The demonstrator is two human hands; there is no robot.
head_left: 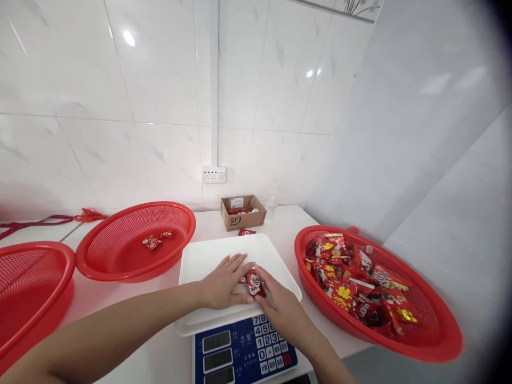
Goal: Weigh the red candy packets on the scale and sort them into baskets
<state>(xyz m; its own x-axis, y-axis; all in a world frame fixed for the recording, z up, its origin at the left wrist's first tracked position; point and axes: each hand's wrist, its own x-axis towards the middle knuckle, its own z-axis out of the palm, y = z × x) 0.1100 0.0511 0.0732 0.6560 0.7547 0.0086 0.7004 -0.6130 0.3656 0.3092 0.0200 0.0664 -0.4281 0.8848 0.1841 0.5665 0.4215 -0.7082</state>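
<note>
Over the white scale tray (216,248), my left hand (226,282) and my right hand (282,306) meet around small red snack packets (255,282) with white characters. My right fingers and thumb close on the packet from the right. The left hand reaches in from the other side, its thumb below and its fingers above, partly covering a second small packet. Below the tray is the blue panel (246,349) of the digital scale, with dark displays and a keypad.
To the right stands a red basket (450,336) filled with red packets. At left are a red basket (90,266) holding a few packets and another red basket (60,288), cut off by the frame. A cardboard box (250,219) sits behind the tray, near the wall.
</note>
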